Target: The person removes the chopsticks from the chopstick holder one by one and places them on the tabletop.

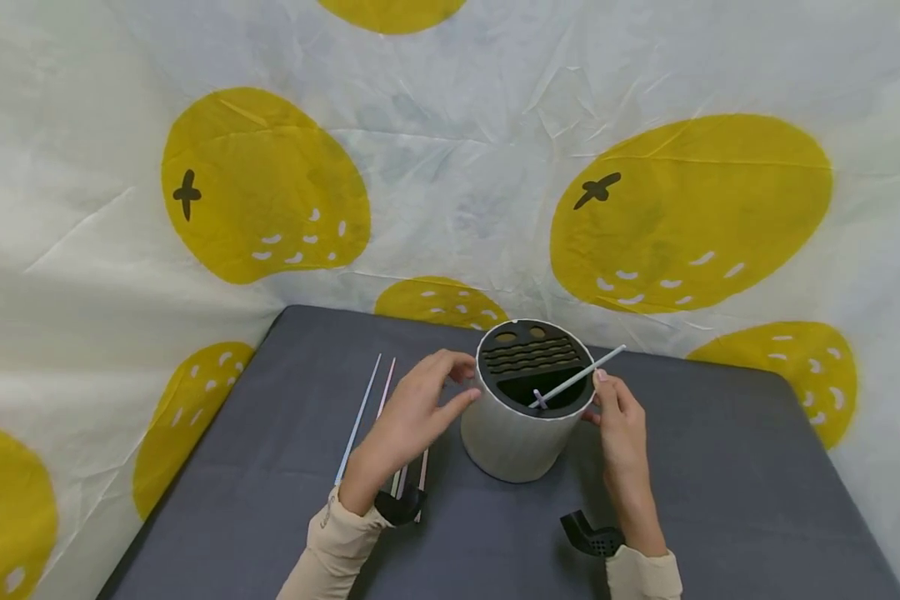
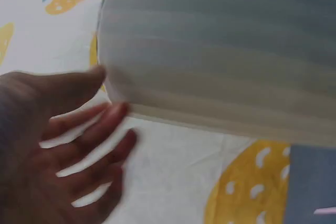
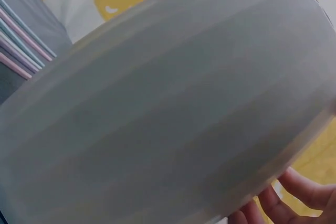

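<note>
A ribbed pale utensil holder [image 1: 521, 450] stands upright, topped by a black slotted lid [image 1: 522, 333]. A light blue chopstick-like stick [image 1: 579, 377] leans out of the lid's large opening over the right rim. Crossing its lower end is a purple stick [image 1: 540, 399], seen nearly end-on; in the left wrist view it juts past the rim. My left hand [image 1: 412, 412] is beside the holder's left side, fingers spread and loosely bent, holding nothing. At the right side, the fingertips of my right hand [image 1: 624, 425] touch the holder near the rim, below the light blue stick.
Left of the holder, several pastel sticks lie on the dark grey table, among them a light blue one [image 1: 359, 417] and a pink one [image 1: 387, 387]. My left forearm partly covers them. A white cloth [image 1: 450, 192] with yellow fruit prints hangs behind the table.
</note>
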Motion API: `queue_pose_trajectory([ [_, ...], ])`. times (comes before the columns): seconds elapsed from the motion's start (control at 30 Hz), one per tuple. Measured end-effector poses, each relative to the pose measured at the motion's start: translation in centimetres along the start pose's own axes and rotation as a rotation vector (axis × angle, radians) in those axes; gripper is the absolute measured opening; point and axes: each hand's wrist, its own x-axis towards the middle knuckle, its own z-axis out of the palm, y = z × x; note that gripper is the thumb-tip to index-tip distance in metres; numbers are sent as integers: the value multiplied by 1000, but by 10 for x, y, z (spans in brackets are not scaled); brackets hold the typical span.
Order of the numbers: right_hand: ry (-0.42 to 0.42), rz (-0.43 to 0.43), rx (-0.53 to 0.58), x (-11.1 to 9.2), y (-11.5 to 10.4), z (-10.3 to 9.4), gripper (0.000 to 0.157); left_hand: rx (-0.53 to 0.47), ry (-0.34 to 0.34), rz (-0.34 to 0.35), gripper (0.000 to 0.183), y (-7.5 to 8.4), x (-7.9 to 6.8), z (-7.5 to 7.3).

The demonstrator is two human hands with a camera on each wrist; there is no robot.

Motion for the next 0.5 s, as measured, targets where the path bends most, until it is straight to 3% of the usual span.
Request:
queue_pose_trajectory([
  [0.13, -34, 1, -7, -1, 3, 1, 31, 70, 107, 113, 39, 14, 4, 3],
  [0.37, -12, -8, 15, 0, 0, 0, 20, 90, 24, 276, 37, 33, 18, 15],
  [0.5, -19, 1, 7, 0, -3, 1, 19, 104, 27, 313, 23, 42, 22, 22],
])
